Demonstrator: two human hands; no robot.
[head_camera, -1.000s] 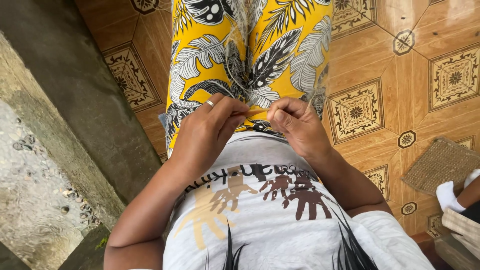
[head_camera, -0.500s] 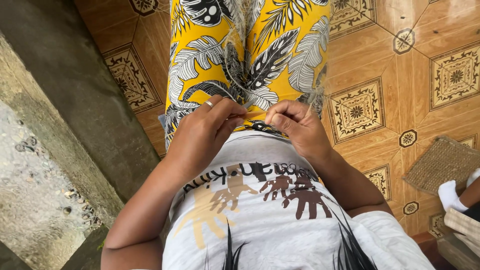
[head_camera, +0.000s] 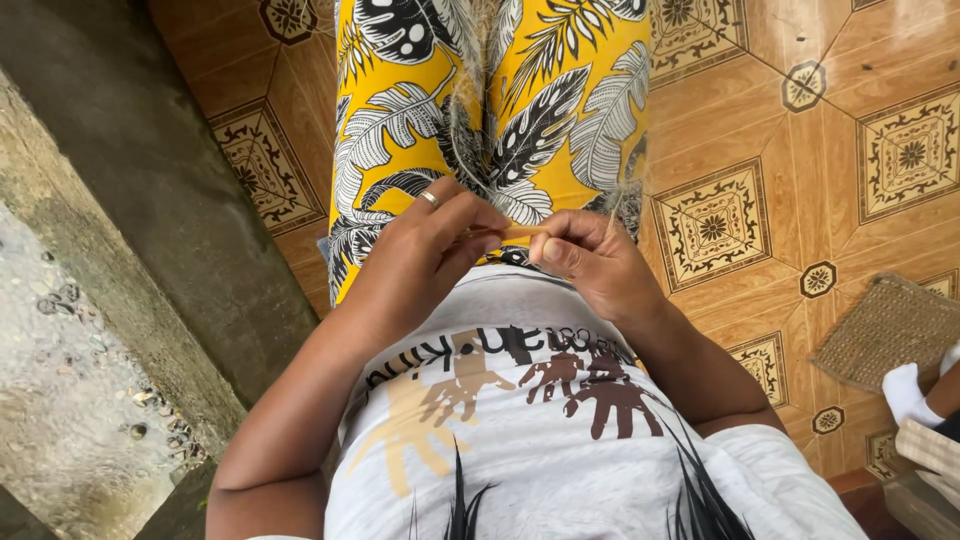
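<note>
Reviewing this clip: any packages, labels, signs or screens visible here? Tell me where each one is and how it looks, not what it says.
No packages, signs or screens.
Printed T-shirt: on the person, bottom centre; white, with dark curved lettering above tan and brown handprint shapes, just below the left hand and right hand, which pinch a thin tan strand.

Just one view here, a head-worn camera that pointed almost straight down the wearer's own front. It sat close: the printed shirt (head_camera: 540, 440) filled the bottom, both hands met mid-frame over the yellow leaf-print trousers (head_camera: 400, 130), and the patterned floor tiles (head_camera: 800, 170) ran off right. A concrete ledge (head_camera: 120, 230) took the left edge.
</note>
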